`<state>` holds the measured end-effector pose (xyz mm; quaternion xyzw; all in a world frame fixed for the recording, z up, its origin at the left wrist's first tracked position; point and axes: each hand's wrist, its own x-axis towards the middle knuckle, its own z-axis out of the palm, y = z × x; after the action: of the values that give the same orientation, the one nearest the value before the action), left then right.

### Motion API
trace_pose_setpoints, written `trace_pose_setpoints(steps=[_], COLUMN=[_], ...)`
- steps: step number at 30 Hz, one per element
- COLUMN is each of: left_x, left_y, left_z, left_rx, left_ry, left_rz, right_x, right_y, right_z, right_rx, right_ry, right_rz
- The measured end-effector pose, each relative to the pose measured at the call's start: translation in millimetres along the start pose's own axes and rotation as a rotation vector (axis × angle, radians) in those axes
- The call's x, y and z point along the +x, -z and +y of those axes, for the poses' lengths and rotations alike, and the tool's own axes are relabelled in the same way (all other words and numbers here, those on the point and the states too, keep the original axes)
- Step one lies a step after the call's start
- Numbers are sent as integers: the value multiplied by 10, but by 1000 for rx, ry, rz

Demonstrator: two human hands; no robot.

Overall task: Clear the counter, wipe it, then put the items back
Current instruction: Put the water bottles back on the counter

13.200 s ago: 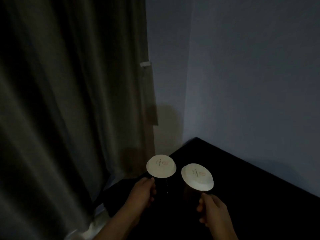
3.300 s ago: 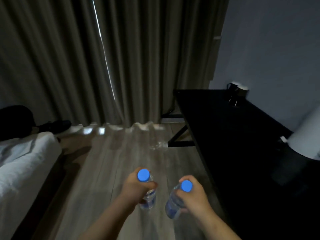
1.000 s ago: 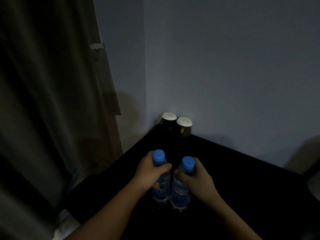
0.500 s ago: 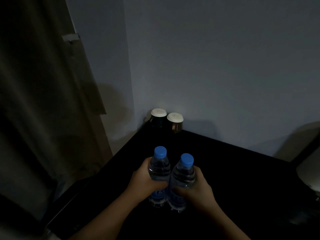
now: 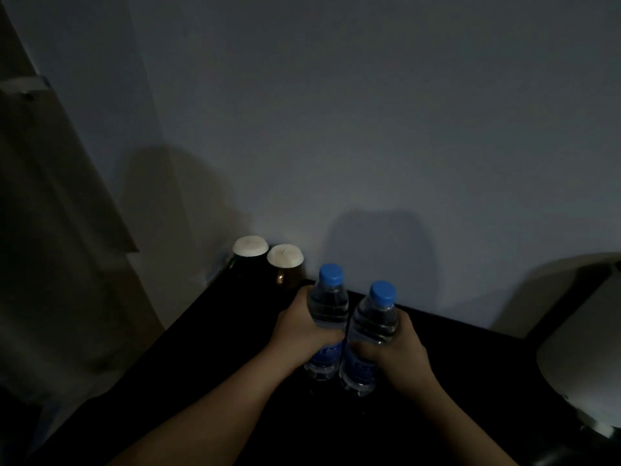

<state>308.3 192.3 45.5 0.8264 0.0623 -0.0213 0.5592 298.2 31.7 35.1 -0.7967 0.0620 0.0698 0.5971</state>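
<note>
- Two clear plastic water bottles with blue screw caps stand upright, side by side and touching: the left bottle [image 5: 327,304] and the right bottle [image 5: 376,317].
- The left hand [image 5: 302,327] is wrapped round the left bottle, and the right hand [image 5: 400,348] round the right bottle.
- Both bottles are over the black counter [image 5: 218,348], near the wall.
- Each bottle has one blue label; the writing is too dim to read.
- Two dark cups with round white lids stand in the corner: the left cup [image 5: 251,253] and the right cup [image 5: 285,264].
- One white lampshade [image 5: 584,348] is at the right.

Left bottle [image 5: 327,317] and right bottle [image 5: 373,334]: clear, blue-capped, upright, side by side, low at black worktop [image 5: 208,348]. Left cup [image 5: 251,247], right cup [image 5: 285,261]: lidded, adjacent, far corner.
</note>
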Motion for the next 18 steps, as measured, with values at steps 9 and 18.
trace_pose_setpoints(steps=[9, 18], left_x=[881, 1417], left_y=[-820, -1260], left_z=[422, 444], left_rx=[56, 7], left_ry=[-42, -21], left_rz=[-63, -64], right_x=[989, 1703], right_y=[674, 960], right_z=[246, 541], right_rx=[-36, -8], right_ry=[29, 40], right_rz=[109, 161])
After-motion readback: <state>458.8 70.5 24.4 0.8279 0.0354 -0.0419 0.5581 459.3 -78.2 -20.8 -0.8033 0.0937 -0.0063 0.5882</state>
